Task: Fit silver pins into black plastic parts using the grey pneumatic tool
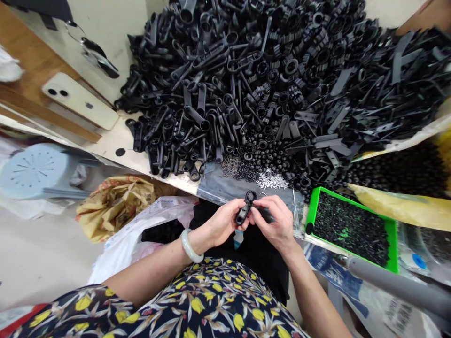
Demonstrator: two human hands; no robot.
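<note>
From my end of the feed, I see the left hand (225, 219) closed on a black part (245, 207), with the thumb along its left side and the fingers beneath. The right hand (276, 218) has thumb and forefinger drawn narrow at the part's right side; I can't tell whether something tiny sits between them.

The part is held in the air at the table's near edge, over the lap. I judge the left hand serves as the holder, leaving the right free for fine work. The hollow face is turned up toward my camera, likely so the recesses can be seen and reached. Its long axis runs away from the body with a slight slant: the far end points toward the table and a little right, the near end toward the lap and a little left.

Just beyond, at the near edge, a grey mat (213, 183) carries white pins (272, 181), with brownish bits (229, 167) to their left; I take it these small pieces lie closest for a short reach. Behind them, a heap (211, 94) of black parts spreads to the table's far edge. Right along the near edge sits a green tray (392, 239) of black scraps. By the left edge is a phone (81, 101).
</note>
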